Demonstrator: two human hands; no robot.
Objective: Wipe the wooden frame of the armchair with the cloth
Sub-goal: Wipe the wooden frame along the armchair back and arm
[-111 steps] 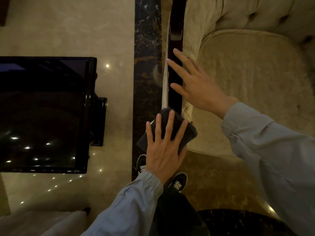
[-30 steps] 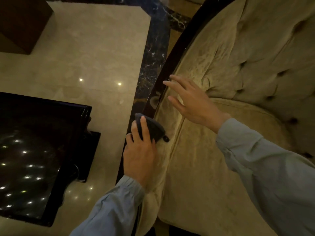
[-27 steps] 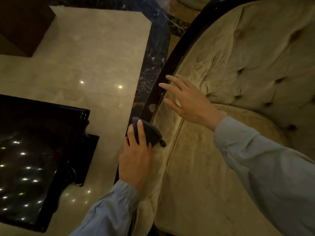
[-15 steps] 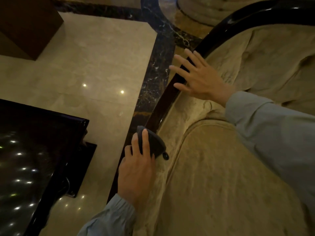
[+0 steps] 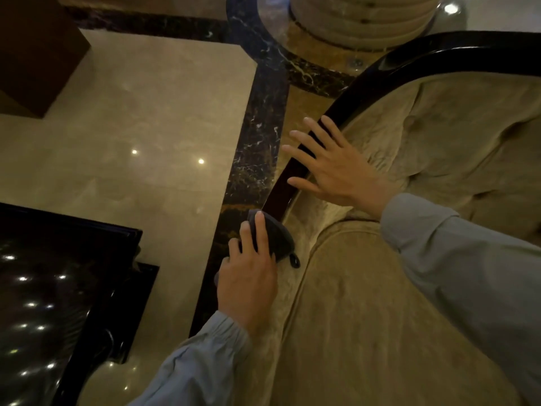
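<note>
Armchair [image 5: 380,303], beige upholstery, fills the view from 2 to 6 o'clock. Its wooden frame [image 5: 415,58], a dark glossy rail, curves from 1 o'clock down toward centre, where it disappears under the cloth. Polished stone floor [image 5: 146,127] takes the 9 to 12 side; a black glossy worktop [image 5: 58,288] sits at 8 o'clock.

Right hand [image 5: 333,168], just above centre: fingers spread wide, flat across the rail and the padding beside it, holding nothing. Looks like a brace.

Left hand [image 5: 248,276], just below centre: palm down, fingers pressing the cloth [image 5: 275,238] onto the rail. Cloth is dark, bunched, with a small loop hanging at its 5 o'clock edge.

Step in hand, as I judge it: wiping the armrest stretch of the rail. The upper curve toward 1 o'clock is likely still to do.

Next move calls for sliding the cloth up-rail toward 1 o'clock, staying on the wood and off the fabric. The right hand lies across that path and would need to lift or shift ahead.
</note>
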